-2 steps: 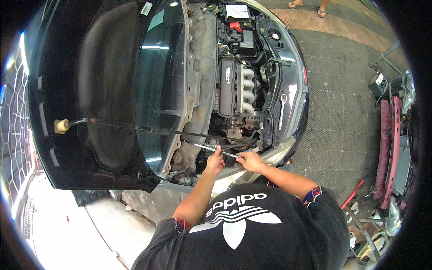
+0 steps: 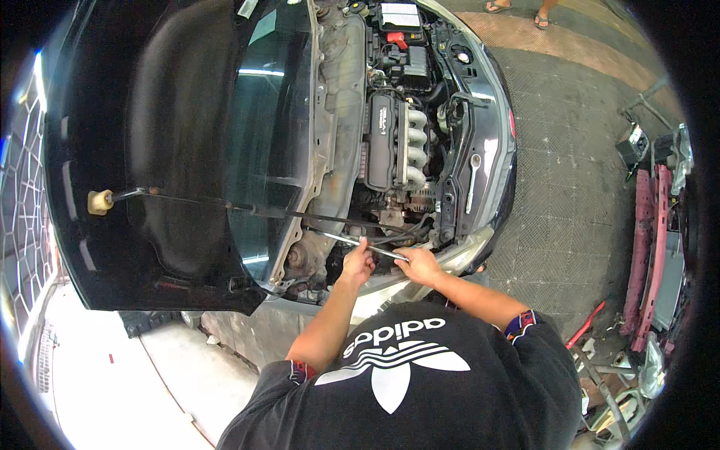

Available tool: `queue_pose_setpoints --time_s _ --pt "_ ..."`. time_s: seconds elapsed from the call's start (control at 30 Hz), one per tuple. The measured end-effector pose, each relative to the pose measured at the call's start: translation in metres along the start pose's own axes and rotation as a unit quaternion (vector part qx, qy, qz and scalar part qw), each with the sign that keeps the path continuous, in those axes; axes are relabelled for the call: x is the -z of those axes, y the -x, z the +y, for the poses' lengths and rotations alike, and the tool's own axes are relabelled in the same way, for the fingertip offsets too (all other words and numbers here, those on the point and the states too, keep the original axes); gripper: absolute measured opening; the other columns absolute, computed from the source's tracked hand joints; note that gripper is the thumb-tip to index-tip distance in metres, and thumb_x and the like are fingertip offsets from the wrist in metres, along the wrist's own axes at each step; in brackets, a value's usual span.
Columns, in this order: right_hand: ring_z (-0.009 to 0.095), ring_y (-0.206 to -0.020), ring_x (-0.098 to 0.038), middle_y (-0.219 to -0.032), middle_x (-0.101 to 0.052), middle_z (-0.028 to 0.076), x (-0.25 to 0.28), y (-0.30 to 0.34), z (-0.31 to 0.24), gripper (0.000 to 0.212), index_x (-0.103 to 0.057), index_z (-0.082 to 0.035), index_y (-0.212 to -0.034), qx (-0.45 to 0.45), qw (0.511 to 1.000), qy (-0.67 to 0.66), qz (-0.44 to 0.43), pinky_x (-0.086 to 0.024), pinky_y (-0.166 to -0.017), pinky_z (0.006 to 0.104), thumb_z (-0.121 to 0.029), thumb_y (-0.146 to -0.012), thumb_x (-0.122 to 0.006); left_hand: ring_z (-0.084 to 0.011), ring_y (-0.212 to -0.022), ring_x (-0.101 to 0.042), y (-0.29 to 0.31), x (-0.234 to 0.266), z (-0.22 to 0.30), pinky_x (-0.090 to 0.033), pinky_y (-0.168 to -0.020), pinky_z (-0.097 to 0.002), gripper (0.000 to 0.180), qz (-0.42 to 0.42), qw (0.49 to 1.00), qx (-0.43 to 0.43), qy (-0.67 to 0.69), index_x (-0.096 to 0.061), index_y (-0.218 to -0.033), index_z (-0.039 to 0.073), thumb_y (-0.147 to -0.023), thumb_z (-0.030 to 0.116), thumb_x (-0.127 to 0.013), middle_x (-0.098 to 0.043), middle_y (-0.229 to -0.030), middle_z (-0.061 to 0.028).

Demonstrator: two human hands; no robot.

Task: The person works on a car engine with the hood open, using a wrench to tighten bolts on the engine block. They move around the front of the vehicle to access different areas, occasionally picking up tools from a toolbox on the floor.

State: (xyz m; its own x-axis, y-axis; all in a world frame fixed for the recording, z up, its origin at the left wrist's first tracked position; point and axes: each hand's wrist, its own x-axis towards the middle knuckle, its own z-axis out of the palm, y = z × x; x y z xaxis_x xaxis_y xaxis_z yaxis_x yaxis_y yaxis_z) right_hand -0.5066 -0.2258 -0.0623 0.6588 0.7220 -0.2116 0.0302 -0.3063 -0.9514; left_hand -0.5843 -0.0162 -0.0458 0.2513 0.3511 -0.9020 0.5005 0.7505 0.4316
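A long, thin, silvery metal bar (image 2: 336, 238) slants over the near side of the open engine bay. My left hand (image 2: 358, 265) is closed at the middle of this bar, with one digit raised against it. Closer to the headlight, my right hand (image 2: 420, 266) grips the bar's near end. The far end reaches toward the edge below the windscreen, where its tip is hard to make out. Beyond both hands lies the engine with its dark cover (image 2: 381, 142). What sits under the bar is partly hidden by hoses and shadow.
A black prop rod (image 2: 300, 215) crosses above the bay to the raised bonnet (image 2: 180, 255). On the front panel lies a wrench (image 2: 472, 184). Car parts, among them a red bumper beam (image 2: 638, 255), stand at the right. Another person's sandalled foot (image 2: 541, 21) shows at the top.
The whole view has shifted slightly. Both hands keep their hold on the metal bar, with hardly any visible movement.
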Motion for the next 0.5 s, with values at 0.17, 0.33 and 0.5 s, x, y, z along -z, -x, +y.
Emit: queue_pose_setpoints --time_s 0.17,0.33,0.5 --pt "0.021 -0.066 -0.064 -0.078 -0.071 0.006 0.003 -0.023 0.006 0.039 -0.073 -0.003 -0.114 -0.178 0.970 -0.144 -0.077 -0.051 -0.063 0.0348 -0.037 -0.097 -0.066 -0.0115 -0.059 -0.040 0.000 -0.001 0.005 -0.038 -0.059 -0.0303 0.031 -0.080 0.995 -0.003 0.052 -0.064 -0.097 0.014 -0.099 0.045 -0.066 -0.041 -0.066 0.0055" --pt "0.032 -0.083 -0.072 -0.092 -0.076 0.014 0.006 -0.015 -0.002 0.032 -0.075 -0.009 -0.112 -0.070 0.994 0.070 -0.044 -0.056 -0.074 0.0406 -0.035 -0.095 -0.068 -0.0117 -0.054 -0.039 0.000 -0.006 0.000 -0.037 -0.053 -0.0320 0.046 -0.013 0.999 0.005 -0.045 -0.052 -0.082 0.017 -0.089 0.057 -0.074 -0.038 -0.063 0.0052" --pt "0.029 -0.076 -0.071 -0.085 -0.075 0.013 0.008 -0.013 -0.006 0.031 -0.074 -0.005 -0.113 -0.013 0.999 -0.044 0.005 -0.053 -0.068 0.0429 -0.030 -0.096 -0.067 -0.0122 -0.055 -0.040 -0.004 -0.004 0.004 -0.038 -0.055 -0.0312 0.035 -0.026 0.999 -0.034 -0.027 -0.050 -0.081 0.017 -0.097 0.042 -0.069 -0.040 -0.062 0.0050"
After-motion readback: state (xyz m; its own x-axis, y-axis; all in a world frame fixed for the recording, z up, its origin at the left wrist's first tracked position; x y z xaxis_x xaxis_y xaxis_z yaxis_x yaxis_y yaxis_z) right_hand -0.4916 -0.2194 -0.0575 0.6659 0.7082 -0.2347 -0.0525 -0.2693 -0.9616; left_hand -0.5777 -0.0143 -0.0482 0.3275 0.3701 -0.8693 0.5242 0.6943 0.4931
